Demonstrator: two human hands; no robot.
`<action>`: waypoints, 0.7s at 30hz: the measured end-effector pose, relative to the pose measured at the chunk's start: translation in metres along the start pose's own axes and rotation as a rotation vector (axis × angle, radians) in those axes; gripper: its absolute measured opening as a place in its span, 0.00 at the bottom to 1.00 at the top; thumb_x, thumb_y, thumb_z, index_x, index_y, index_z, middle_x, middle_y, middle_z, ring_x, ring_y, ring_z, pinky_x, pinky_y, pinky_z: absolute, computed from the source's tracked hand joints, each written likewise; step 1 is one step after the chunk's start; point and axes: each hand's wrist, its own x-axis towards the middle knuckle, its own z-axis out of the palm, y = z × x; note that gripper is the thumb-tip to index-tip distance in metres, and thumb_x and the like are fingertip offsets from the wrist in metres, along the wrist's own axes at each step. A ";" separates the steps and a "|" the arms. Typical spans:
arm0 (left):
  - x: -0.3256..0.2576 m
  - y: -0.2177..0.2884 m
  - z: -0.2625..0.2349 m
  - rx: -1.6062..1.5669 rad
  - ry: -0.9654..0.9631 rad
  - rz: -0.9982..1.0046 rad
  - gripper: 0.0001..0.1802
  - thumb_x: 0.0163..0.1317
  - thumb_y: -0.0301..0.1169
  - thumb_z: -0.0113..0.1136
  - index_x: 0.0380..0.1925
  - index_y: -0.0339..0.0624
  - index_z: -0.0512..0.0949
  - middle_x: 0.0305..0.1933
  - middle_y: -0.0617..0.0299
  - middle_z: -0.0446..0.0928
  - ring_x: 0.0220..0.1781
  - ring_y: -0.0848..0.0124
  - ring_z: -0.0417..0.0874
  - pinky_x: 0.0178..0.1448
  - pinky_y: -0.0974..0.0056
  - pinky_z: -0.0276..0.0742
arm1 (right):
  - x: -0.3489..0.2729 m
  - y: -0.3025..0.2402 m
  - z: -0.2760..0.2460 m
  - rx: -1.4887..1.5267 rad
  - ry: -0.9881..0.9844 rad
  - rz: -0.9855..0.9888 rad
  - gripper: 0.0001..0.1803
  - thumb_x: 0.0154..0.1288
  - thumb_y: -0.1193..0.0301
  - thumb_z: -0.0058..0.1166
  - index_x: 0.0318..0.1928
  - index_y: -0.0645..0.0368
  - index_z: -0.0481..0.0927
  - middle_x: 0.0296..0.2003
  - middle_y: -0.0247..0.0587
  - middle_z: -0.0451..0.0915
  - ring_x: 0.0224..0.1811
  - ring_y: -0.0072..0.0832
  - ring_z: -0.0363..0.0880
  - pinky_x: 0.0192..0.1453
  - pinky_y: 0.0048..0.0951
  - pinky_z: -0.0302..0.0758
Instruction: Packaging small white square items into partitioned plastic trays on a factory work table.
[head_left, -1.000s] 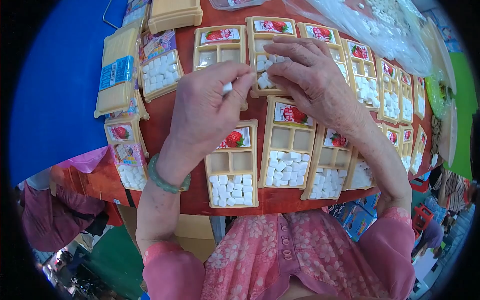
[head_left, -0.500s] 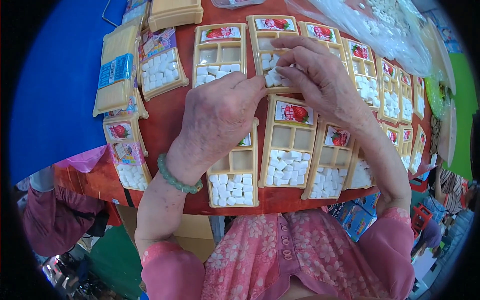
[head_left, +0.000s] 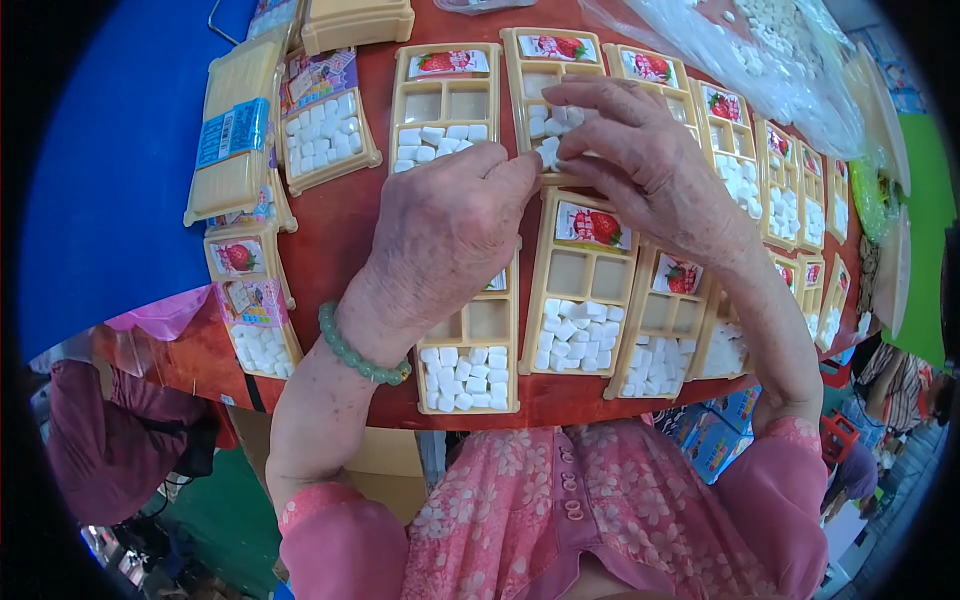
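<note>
My left hand (head_left: pixel 445 225), wearing a green bead bracelet (head_left: pixel 345 350), is closed at the near left corner of a beige compartment tray (head_left: pixel 513 75); its fingertips are mostly hidden. Over the same tray, my right hand (head_left: pixel 660 165) has bent fingers held apart, with the lower ones touching white marshmallow-like pieces (head_left: pixel 548 152) in the large near compartment. A strawberry-printed packet (head_left: pixel 557 47) fills that tray's far slot. Just below stands a similar tray (head_left: pixel 537 290) with more white pieces, and another tray (head_left: pixel 511 370) lies partly under my left hand.
More filled trays (head_left: pixel 735 150) line the red table (head_left: pixel 330 230) to the right. Stacked beige trays (head_left: pixel 225 165) and packed ones stand at the left. A clear plastic bag (head_left: pixel 735 70) of white pieces lies at the far right. A person's sleeve (head_left: pixel 95 440) shows at the lower left.
Trays and hands appear shifted very slightly in the view. My left hand stays closed at the tray corner, and my right fingers have shifted a little over the white pieces.
</note>
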 end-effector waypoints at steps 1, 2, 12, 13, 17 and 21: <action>0.000 0.000 0.000 -0.002 -0.002 -0.006 0.07 0.53 0.21 0.60 0.33 0.41 0.80 0.25 0.59 0.72 0.29 0.62 0.83 0.30 0.59 0.80 | -0.001 -0.001 0.000 -0.011 -0.024 -0.008 0.07 0.59 0.76 0.63 0.39 0.60 0.80 0.60 0.42 0.76 0.62 0.43 0.72 0.63 0.42 0.71; 0.001 0.000 0.000 -0.002 0.000 -0.006 0.07 0.53 0.21 0.60 0.33 0.41 0.80 0.25 0.59 0.72 0.29 0.62 0.83 0.30 0.59 0.80 | -0.001 -0.001 0.000 -0.021 -0.048 -0.017 0.08 0.59 0.76 0.64 0.38 0.60 0.80 0.59 0.42 0.76 0.62 0.43 0.73 0.63 0.42 0.71; 0.000 0.001 0.002 -0.012 0.001 0.004 0.07 0.55 0.22 0.61 0.35 0.38 0.81 0.26 0.58 0.74 0.29 0.61 0.83 0.31 0.59 0.80 | 0.002 0.000 0.006 -0.002 0.053 0.048 0.07 0.58 0.75 0.65 0.36 0.59 0.80 0.57 0.42 0.79 0.59 0.43 0.76 0.63 0.42 0.71; 0.000 0.001 0.002 -0.006 -0.009 0.001 0.07 0.56 0.22 0.61 0.35 0.38 0.81 0.26 0.58 0.74 0.29 0.61 0.83 0.31 0.59 0.80 | 0.002 0.000 0.005 -0.009 0.044 0.018 0.07 0.58 0.75 0.65 0.36 0.60 0.80 0.56 0.42 0.79 0.59 0.44 0.76 0.62 0.42 0.72; 0.000 0.001 0.002 -0.002 -0.021 -0.008 0.07 0.56 0.22 0.61 0.35 0.38 0.81 0.26 0.58 0.74 0.29 0.61 0.83 0.31 0.60 0.80 | 0.002 0.001 0.005 0.084 -0.024 0.012 0.07 0.59 0.75 0.65 0.37 0.62 0.81 0.56 0.43 0.79 0.60 0.43 0.76 0.61 0.41 0.73; 0.000 0.000 0.002 -0.022 -0.009 -0.010 0.07 0.56 0.23 0.64 0.37 0.39 0.81 0.26 0.56 0.75 0.28 0.59 0.82 0.30 0.58 0.78 | 0.001 0.001 0.006 0.077 -0.024 0.003 0.06 0.60 0.75 0.64 0.37 0.63 0.82 0.56 0.43 0.79 0.60 0.42 0.76 0.61 0.40 0.73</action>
